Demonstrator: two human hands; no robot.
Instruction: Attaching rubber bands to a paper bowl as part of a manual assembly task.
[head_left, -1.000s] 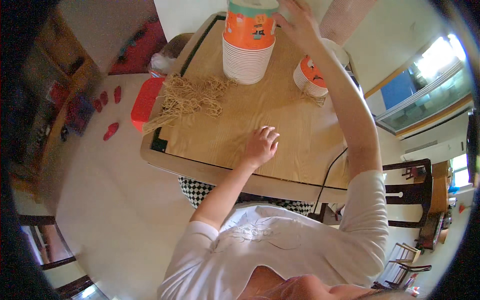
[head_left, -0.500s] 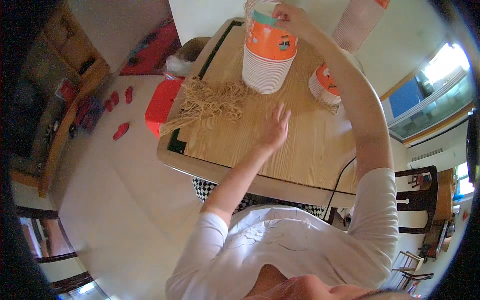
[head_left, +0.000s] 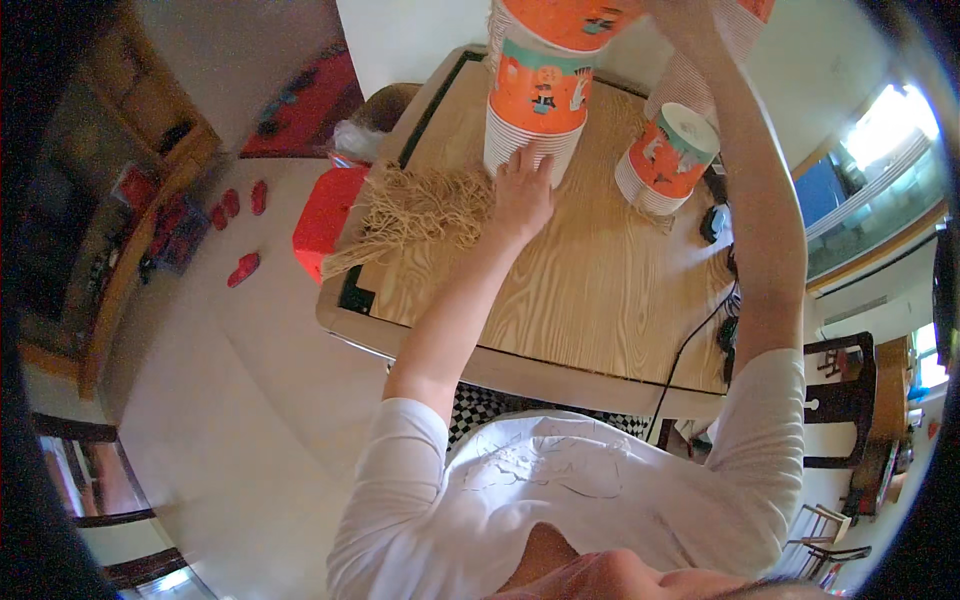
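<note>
A tall stack of orange paper buckets [head_left: 545, 92] with a green band and nested white rims stands on the far part of the table. My left hand [head_left: 523, 195] is open, its fingers stretched against the white rims near the stack's base. Above the stack, a tilted orange paper bucket [head_left: 570, 22] hangs partly past the top edge of the view. My right hand [head_left: 685, 18] is at its right side and appears closed on it; the fingertips are blurred and partly cut off. A shorter stack of similar buckets [head_left: 668, 160] sits to the right.
A heap of tan twine strands [head_left: 425, 215] lies on the wooden table [head_left: 570, 290], left of the tall stack. A red container [head_left: 325, 215] is at the table's left edge. Black cables [head_left: 690, 345] run along the right side. Another tall bucket stack [head_left: 690, 85] leans behind.
My right hand has moved up and right, and a bucket has come up off the tall stack with it. My left hand has moved forward from above the table onto the stack's rims.
</note>
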